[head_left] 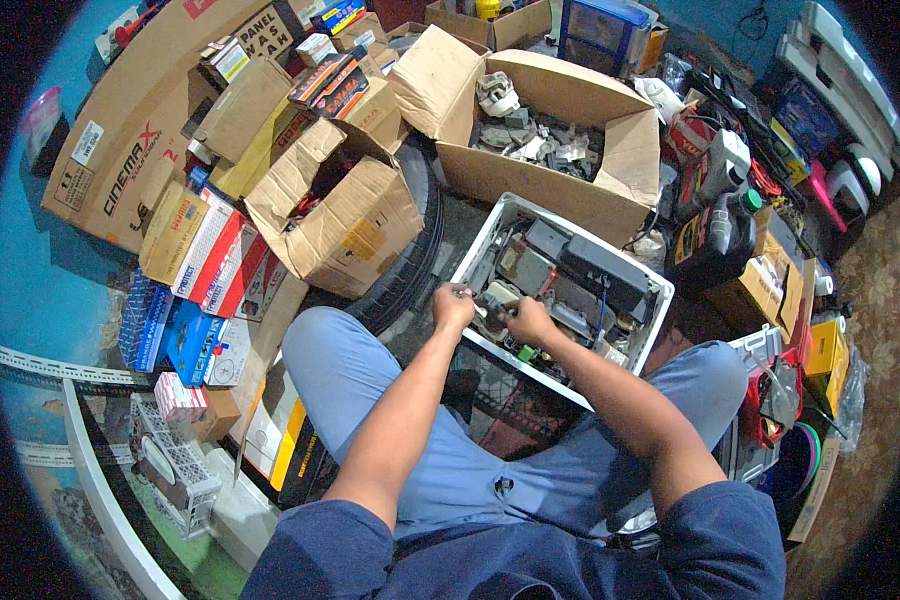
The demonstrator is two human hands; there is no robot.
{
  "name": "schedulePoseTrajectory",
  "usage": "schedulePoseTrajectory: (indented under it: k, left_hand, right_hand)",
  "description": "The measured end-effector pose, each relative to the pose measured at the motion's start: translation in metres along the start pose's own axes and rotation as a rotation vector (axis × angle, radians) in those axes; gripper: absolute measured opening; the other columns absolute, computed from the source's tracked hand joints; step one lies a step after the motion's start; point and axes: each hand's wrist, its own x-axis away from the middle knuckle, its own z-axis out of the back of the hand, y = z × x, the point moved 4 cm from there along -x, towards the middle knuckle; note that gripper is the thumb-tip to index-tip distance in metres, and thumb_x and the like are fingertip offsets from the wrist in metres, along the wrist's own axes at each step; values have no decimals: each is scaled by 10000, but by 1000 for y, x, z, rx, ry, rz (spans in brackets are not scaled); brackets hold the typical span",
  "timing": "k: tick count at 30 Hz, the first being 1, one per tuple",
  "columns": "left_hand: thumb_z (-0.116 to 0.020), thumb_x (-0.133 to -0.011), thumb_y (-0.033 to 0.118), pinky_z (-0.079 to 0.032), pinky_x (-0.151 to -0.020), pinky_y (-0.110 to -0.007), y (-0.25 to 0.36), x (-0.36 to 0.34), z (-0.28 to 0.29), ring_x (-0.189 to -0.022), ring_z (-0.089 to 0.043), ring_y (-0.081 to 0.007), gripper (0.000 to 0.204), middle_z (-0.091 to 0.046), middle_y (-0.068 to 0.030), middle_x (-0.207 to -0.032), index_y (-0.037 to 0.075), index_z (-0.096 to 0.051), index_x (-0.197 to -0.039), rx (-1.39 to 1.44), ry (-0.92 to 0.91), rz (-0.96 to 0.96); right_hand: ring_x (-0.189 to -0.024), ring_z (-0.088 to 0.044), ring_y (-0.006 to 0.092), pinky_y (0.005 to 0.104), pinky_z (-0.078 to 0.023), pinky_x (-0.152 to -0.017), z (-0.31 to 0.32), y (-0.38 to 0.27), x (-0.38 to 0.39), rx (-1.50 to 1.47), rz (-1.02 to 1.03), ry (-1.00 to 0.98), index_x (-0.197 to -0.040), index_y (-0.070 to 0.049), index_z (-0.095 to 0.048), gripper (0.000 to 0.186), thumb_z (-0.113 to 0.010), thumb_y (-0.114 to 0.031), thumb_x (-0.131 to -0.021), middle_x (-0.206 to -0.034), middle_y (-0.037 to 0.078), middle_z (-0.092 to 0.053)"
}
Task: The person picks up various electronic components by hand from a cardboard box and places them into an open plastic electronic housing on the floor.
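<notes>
My left hand (454,306) is closed at the left side of a white plastic bin (620,370), gripping a small pale part (478,311). My right hand (528,320) is just to its right, fingers curled on a cream plastic piece (497,296) inside the bin; their exact shapes are too small to make out. Around both hands the bin holds grey and dark components, a dark rectangular module (610,280), a blue cable (602,310) and a small green piece (526,353). The bin sits in front of my bent knees.
An open carton of grey parts (530,195) lies beyond the bin. A torn carton (360,245) rests on a tyre (400,310) at left, beside stacked boxes (210,260). Bottles (715,235), more boxes and tools crowd the right. White metal rails (90,440) are at lower left.
</notes>
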Motion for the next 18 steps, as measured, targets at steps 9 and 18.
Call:
schedulePoseTrajectory:
  k: [9, 18]
  left_hand:
    - [-761, -862, 233, -503, -944, -478, 25, 17, 27, -1058, -670, -383, 274, -740, -180, -1066, 68, -743, -1080, -220, 10, -18]
    - [-709, -910, 240, -540, -898, -519, 49, 34, 31, -1052, -682, -418, 315, -720, -236, -1076, 66, -705, -1172, -379, -71, -88]
  right_hand:
    - [-950, -719, 402, 490, -545, -863, 13, -29, 15, 61, 2, 60, -1130, -12, -744, 478, -784, -398, -851, -932, 281, -725]
    - [-915, -725, 402, 491, -557, -817, 5, -5, -11, 163, 27, -33, -1010, 3, -773, 464, -782, -435, -859, -906, 274, -727]
